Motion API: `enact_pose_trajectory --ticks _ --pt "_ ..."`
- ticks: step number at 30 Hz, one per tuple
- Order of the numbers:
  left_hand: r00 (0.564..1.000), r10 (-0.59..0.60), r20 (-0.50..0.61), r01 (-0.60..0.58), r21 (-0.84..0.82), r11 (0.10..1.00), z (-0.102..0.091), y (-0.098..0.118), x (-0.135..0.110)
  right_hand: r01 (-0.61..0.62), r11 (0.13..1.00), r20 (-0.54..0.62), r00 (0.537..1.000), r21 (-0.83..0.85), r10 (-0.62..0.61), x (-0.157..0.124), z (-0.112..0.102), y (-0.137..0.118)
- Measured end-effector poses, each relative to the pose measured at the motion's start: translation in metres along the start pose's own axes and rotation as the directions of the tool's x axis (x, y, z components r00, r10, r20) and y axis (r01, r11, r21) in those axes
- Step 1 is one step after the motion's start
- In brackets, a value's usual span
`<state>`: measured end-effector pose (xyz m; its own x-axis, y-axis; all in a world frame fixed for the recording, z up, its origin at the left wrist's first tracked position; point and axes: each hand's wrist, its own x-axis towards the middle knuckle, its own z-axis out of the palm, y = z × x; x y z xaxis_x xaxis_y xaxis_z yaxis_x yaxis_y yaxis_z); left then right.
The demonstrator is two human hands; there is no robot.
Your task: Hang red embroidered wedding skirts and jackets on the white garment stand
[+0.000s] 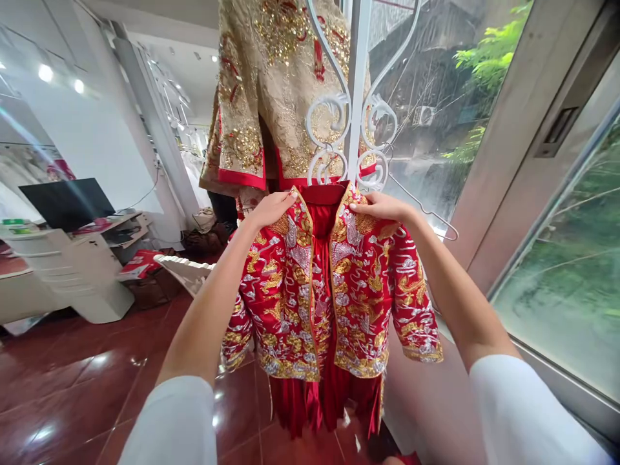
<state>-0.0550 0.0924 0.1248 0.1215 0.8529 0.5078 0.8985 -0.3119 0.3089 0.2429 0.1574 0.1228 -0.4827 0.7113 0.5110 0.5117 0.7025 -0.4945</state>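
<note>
A red jacket (361,297) with gold and silver embroidery hangs in front of me, its front edges apart. My left hand (275,210) grips its shoulder beside the collar on the left, fingers mostly behind the cloth. On the other side, my right hand (380,208) pinches the opposite shoulder near the collar, thumb in front. Between the front edges shows a red pleated skirt (322,403), which also hangs out below the hem. The hook of a hanger (328,169) rises above the collar to the white scrolled metal stand (356,116).
A beige garment with gold sequins and red trim (290,110) hangs higher up behind the jacket. A bare wire hanger (426,206) dangles at the right, near the window (436,148). At the left stand a white desk (72,265) and a dark monitor (68,203).
</note>
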Motion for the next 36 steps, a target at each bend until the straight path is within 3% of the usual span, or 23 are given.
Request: enact_pose_trajectory --ticks 1,3,4,5,6,7,8,9,11,14,17,20,23,25,27,30,36 --pt "0.999 -0.001 -0.046 0.001 0.017 1.0 0.002 0.004 -0.001 -0.038 0.996 -0.025 0.999 -0.084 0.036 -0.001 0.003 -0.004" --pt "0.96 0.013 -0.279 0.004 0.062 0.998 0.015 0.016 -0.015 -0.097 0.967 -0.121 0.99 -0.234 0.07 -0.014 0.015 -0.012" --pt "0.902 0.026 -0.432 0.012 0.084 0.996 0.027 0.022 -0.029 -0.113 0.952 -0.23 0.972 -0.285 0.047 -0.026 0.027 -0.016" --pt "0.808 0.042 -0.587 0.023 0.102 0.995 0.043 0.029 -0.046 -0.122 0.94 -0.352 0.936 -0.319 0.003 -0.043 0.042 -0.019" --pt "0.734 0.045 -0.678 0.042 0.111 0.993 0.064 0.035 -0.068 -0.123 0.931 -0.451 0.891 -0.345 -0.05 -0.063 0.061 -0.021" --pt "0.698 0.021 -0.716 0.077 0.105 0.992 0.088 0.041 -0.091 -0.134 0.923 -0.524 0.847 -0.361 -0.083 -0.085 0.084 -0.022" --pt "0.687 -0.014 -0.727 0.119 0.094 0.988 0.115 0.046 -0.115 -0.147 0.92 -0.573 0.814 -0.362 -0.095 -0.106 0.11 -0.022" --pt "0.706 -0.055 -0.707 0.166 0.089 0.982 0.142 0.049 -0.138 -0.154 0.92 -0.585 0.806 -0.36 -0.093 -0.126 0.137 -0.02" --pt "0.735 -0.137 -0.664 0.252 0.08 0.964 0.19 0.051 -0.176 -0.202 0.912 -0.563 0.825 -0.356 -0.037 -0.154 0.19 -0.01" --pt "0.755 -0.25 -0.607 0.319 0.006 0.948 0.226 0.045 -0.209 -0.27 0.908 -0.541 0.839 -0.32 0.059 -0.169 0.24 0.018" --pt "0.802 -0.269 -0.534 0.322 0.006 0.947 0.224 0.037 -0.22 -0.322 0.923 -0.585 0.798 -0.212 0.144 -0.171 0.244 0.043" --pt "0.883 -0.226 -0.411 0.268 0.047 0.962 0.209 0.037 -0.221 -0.385 0.916 -0.559 0.787 -0.113 0.262 -0.178 0.221 0.051" --pt "0.936 -0.238 -0.261 0.261 0.056 0.964 0.2 0.055 -0.217 -0.398 0.914 -0.343 0.873 -0.084 0.348 -0.192 0.197 0.036" --pt "0.957 -0.235 -0.172 0.246 0.04 0.969 0.199 0.073 -0.213 -0.279 0.96 -0.199 0.943 -0.035 0.267 -0.204 0.187 0.018" --pt "0.977 -0.197 -0.085 0.197 -0.006 0.98 0.202 0.089 -0.208 -0.119 0.991 -0.141 0.982 0.066 0.127 -0.216 0.183 0.003" --pt "0.986 -0.164 0.007 0.164 -0.107 0.981 0.213 0.092 -0.199 -0.011 0.984 -0.141 0.989 0.178 0.037 -0.22 0.188 0.0" --pt "0.952 -0.298 0.065 0.303 -0.109 0.947 0.234 0.047 -0.169 -0.107 0.99 -0.027 0.994 0.088 0.11 -0.176 0.223 0.024"
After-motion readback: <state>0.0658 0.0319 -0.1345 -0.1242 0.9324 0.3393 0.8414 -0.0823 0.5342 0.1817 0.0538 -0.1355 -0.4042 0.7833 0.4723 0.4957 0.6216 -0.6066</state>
